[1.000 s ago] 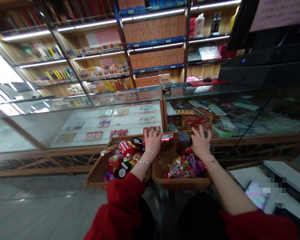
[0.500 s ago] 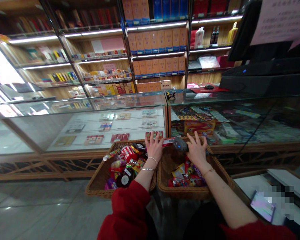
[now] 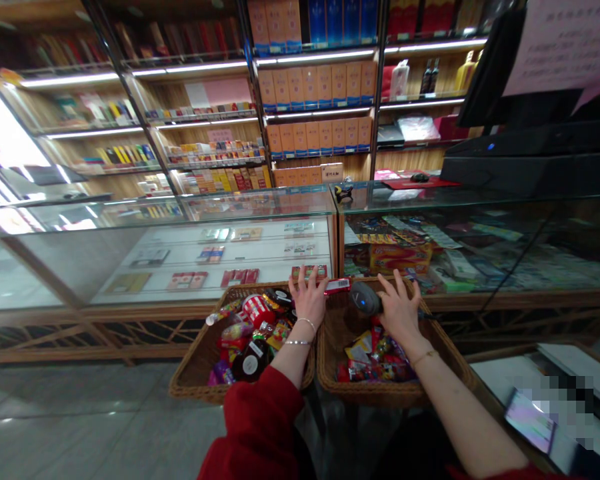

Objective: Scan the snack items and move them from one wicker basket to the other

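Observation:
My left hand (image 3: 309,303), fingers spread on top, grips a small red packet (image 3: 338,286) by its left end. A white barcode label faces up on it. In my right hand (image 3: 400,312) is a dark grey barcode scanner (image 3: 363,297) with a blue light, its head close to the packet's right end. Below my left hand stands a wicker basket (image 3: 190,375) holding jars with dark lids, a red-and-white striped tub (image 3: 258,309) and bright wrapped sweets. Under my right hand, a second wicker basket (image 3: 370,392) holds fewer colourful packets (image 3: 360,348).
A glass display counter (image 3: 230,207) runs behind the baskets, with stocked shelves beyond. A monitor (image 3: 495,67) stands on the counter at right. A phone (image 3: 530,420) lies on a surface at lower right. A thin cable crosses the counter glass.
The scanner and my right hand have shifted slightly right and down. The packet's barcode now shows more clearly. My left hand keeps its grip.

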Demonstrator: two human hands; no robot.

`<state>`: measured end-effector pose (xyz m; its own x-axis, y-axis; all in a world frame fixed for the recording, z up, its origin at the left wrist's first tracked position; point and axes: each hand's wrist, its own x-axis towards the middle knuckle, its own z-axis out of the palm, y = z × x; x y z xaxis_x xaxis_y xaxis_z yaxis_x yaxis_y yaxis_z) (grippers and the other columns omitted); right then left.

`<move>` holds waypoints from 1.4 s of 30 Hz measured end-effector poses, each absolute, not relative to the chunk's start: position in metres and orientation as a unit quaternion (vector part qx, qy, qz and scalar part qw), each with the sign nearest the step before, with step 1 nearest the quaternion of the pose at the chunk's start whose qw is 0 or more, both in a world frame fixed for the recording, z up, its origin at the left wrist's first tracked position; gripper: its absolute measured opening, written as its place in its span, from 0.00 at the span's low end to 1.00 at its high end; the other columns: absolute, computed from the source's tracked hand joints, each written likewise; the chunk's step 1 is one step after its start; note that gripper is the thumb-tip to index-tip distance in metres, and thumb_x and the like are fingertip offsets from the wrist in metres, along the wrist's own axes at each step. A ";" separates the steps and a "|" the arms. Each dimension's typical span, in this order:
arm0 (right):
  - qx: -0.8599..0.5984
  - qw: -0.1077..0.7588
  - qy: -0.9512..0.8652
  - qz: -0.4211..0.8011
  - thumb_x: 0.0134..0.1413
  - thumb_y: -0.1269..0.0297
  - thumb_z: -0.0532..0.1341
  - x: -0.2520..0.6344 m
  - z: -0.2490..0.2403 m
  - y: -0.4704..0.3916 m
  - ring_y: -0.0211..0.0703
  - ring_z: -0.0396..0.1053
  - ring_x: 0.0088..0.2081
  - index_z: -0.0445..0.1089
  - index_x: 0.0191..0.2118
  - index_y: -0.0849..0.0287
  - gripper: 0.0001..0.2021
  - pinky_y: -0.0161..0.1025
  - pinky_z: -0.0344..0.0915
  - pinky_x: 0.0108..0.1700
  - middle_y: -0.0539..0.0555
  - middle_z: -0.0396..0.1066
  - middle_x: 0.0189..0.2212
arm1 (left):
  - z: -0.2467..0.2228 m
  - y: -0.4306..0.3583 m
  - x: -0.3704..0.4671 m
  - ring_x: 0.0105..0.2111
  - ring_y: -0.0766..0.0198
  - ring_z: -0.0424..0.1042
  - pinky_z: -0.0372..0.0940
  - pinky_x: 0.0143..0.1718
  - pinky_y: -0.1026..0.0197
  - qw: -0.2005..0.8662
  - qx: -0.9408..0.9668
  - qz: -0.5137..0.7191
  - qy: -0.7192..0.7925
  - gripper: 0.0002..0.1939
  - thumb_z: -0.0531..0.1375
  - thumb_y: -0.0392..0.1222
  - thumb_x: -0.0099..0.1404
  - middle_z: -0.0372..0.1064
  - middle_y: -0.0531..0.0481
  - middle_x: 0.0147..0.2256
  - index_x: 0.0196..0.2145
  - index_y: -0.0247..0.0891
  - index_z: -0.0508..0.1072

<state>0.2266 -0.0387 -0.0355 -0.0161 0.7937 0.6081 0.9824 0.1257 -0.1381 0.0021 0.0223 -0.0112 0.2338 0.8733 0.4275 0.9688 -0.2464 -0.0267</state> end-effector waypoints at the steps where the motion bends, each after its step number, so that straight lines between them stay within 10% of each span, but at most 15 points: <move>1: -0.640 0.287 -0.694 -0.165 0.44 0.77 0.59 0.227 -0.036 -0.039 0.62 0.46 0.72 0.76 0.41 0.57 0.17 0.74 0.39 0.67 0.56 0.64 0.67 | -0.011 0.022 0.002 0.74 0.42 0.36 0.35 0.70 0.27 0.145 -0.771 -0.165 -0.598 0.25 0.62 0.47 0.68 0.48 0.54 0.73 0.62 0.60 0.69; 42: -0.616 0.314 -0.700 -0.175 0.47 0.75 0.60 0.230 -0.040 -0.038 0.61 0.47 0.72 0.75 0.40 0.56 0.14 0.74 0.35 0.68 0.56 0.68 0.63 | -0.020 0.024 0.002 0.72 0.41 0.43 0.36 0.69 0.27 0.134 -0.767 -0.245 -0.578 0.23 0.62 0.36 0.65 0.57 0.49 0.69 0.55 0.54 0.76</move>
<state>0.2297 -0.0380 -0.0399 -0.0426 0.7534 0.6562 0.9737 0.1785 -0.1417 0.0018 0.0240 -0.0199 0.2133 0.8210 0.5296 0.9516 -0.2973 0.0775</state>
